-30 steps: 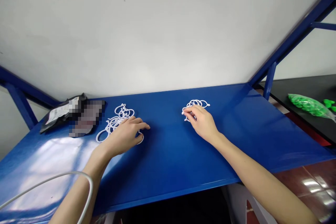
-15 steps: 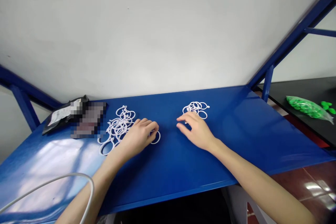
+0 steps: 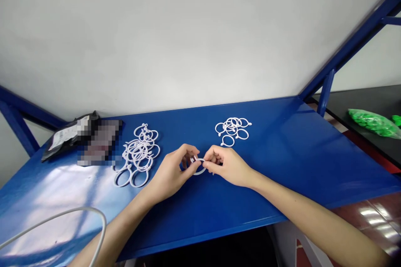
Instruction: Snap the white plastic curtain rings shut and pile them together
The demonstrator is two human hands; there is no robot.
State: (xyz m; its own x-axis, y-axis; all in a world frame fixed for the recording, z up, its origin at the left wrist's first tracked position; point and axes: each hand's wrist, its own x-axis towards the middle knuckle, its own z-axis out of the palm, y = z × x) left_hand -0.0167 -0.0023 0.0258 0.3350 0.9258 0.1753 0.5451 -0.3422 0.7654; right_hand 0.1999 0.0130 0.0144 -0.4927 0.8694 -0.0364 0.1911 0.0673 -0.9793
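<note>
A white plastic ring [image 3: 199,172] with a small knob is pinched between both hands above the blue tabletop. My left hand [image 3: 175,171] closes thumb and fingers on its left side, near the knob. On its right side, my right hand [image 3: 227,164] grips the rim between thumb and fingertips. To the left lies a tangled pile of similar white rings [image 3: 138,150], some overlapping. Beyond my right hand rests a smaller cluster of white rings [image 3: 232,124], with one ring [image 3: 228,141] lying nearest the hand.
A black plastic package with a label [image 3: 70,135] and a partly blurred flat packet [image 3: 102,142] lie at the back left. A white cable [image 3: 56,217] loops over the front left. On a black table at right sits a bag of green pieces [image 3: 372,123].
My left hand has moved right, away from the pile, carrying a ring. My right hand has drawn back from the smaller cluster and closed on that same ring.
</note>
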